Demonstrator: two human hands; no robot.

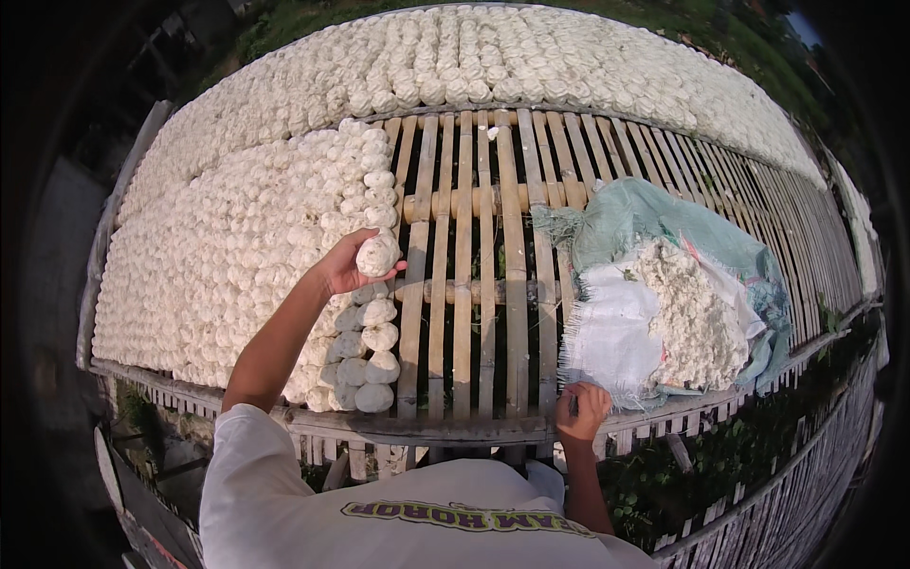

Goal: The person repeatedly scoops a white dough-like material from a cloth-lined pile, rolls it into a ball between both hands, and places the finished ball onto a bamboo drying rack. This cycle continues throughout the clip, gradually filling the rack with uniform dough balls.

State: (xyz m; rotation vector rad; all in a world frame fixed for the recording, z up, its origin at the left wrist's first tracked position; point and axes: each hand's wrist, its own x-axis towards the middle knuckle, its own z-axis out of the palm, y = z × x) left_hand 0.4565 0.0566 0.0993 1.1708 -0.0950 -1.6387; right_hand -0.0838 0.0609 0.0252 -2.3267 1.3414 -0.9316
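Holding a round white lump [378, 255] in the left hand [347, 265], palm turned up, with fingers reaching beneath and thumb set against the far side. Held at the right edge of a broad left block of lumps [218, 275], just beside the slats [464, 284] of a bamboo rack. Packed tightly there in rows, much alike in shape and pale colour, ending at the right in a slightly uneven line. Greyer with shade toward the near right corner.

Filled across the far side, from left to right, with a far band of lumps [474, 57]. Marked near that band with a small white crumb [493, 134], alone on the slats.

Holding the right hand [585, 412] low by the near rail [474, 431], just beside a white woven sheet [607, 318], with fingers curled in narrow. Perhaps pinching something small and dark, perhaps only shadowed: cannot tell from here.

Laid over the slats at the right with a teal sack [654, 218], bunched around the far and right sides of the sheet. Heaped within with a crumbly white mass [701, 327], loose and unshaped.
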